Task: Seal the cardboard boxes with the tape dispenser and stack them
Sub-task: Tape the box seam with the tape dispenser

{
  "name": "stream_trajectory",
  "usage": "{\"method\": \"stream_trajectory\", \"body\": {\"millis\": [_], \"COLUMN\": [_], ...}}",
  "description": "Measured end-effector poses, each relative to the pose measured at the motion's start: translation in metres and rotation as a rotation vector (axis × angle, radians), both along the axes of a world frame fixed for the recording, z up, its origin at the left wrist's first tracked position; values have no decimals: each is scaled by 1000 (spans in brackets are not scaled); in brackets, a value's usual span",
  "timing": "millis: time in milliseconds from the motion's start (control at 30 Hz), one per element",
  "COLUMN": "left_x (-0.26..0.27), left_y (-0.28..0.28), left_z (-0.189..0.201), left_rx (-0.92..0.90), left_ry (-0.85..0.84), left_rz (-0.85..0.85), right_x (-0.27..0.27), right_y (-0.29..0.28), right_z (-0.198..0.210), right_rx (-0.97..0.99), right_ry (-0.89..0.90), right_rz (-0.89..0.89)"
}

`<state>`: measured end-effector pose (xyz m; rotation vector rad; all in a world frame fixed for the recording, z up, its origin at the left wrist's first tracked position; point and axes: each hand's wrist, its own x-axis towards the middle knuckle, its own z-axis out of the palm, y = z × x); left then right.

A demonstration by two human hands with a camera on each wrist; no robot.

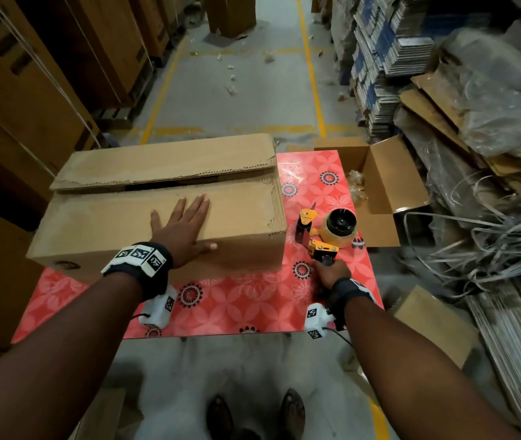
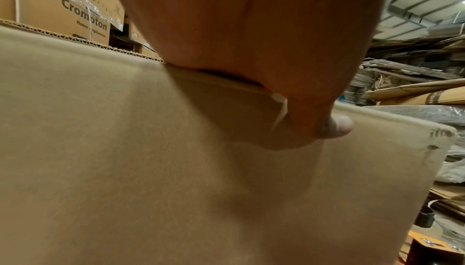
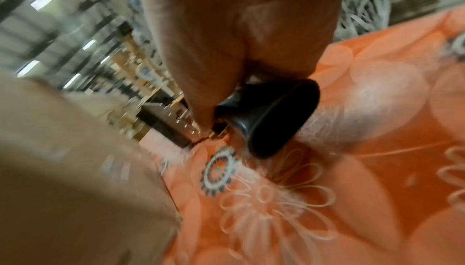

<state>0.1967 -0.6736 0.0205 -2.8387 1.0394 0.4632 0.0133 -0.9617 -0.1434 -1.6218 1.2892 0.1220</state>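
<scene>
So the big cardboard box point(image 1: 157, 223) sits on the left part of the table point(image 1: 237, 306), the one with the red flowery cover. Its two long top flaps are folded down but there's a dark gap between them, no tape on that seam that I can see. The left hand point(image 1: 183, 227) lies flat on the near flap, fingers straight and spread, thumb hooked just over the front edge. From the left wrist view it's the same deal: thumb tip point(image 2: 334, 126) against the box's front face, palm up on top.

Just right of the box, past its corner, is the tape dispenser point(image 1: 325, 233), yellow body with a roll of tan tape, resting on the table. The right hand point(image 1: 330, 274) is wrapped around its black handle point(image 3: 271, 116), fingers curled round it, knuckles toward the camera. The right wrist view is pretty blurry, but you can make out the handle end sticking out below the palm and the serrated blade further ahead.

Beyond the right hand, off the far right edge of the table, there's a smaller open box point(image 1: 379, 185) with its flaps up and some crumpled clear plastic inside. Further right of that hand is a heap of flattened cardboard and loose strapping bands point(image 1: 487, 236). Out past the left hand, tall stacked cartons point(image 1: 30, 90) line the aisle.
</scene>
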Motion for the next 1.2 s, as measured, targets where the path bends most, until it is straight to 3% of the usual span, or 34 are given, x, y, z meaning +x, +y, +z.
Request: {"method": "stream_trajectory", "body": {"millis": [133, 400, 633, 833, 933, 1033, 1133, 1200], "left_x": [-1, -1, -14, -23, -23, -27, -32, -29], "left_y": [0, -2, -9, -11, -9, -4, -4, 3], "left_z": [0, -1, 3, 15, 34, 51, 66, 74], "left_rx": [1, 9, -15, -61, -324, -824, -1233, -1286], "left_ry": [-2, 11, 23, 20, 81, 177, 589, 984], "left_rz": [12, 39, 121, 138, 164, 350, 645, 782], "right_x": [8, 6, 6, 16, 27, 43, 62, 77], "right_y": [-5, -13, -24, -10, 12, 37, 67, 89], "right_z": [-2, 32, 83, 134, 162, 187, 213, 228], "right_rx": [152, -105, -261, -362, -378, -410, -424, -405], "right_ry": [-69, -5, -302, -520, -577, -619, -660, -687], "right_rz": [-99, -8, 12, 183, 279, 367, 431, 460]}}
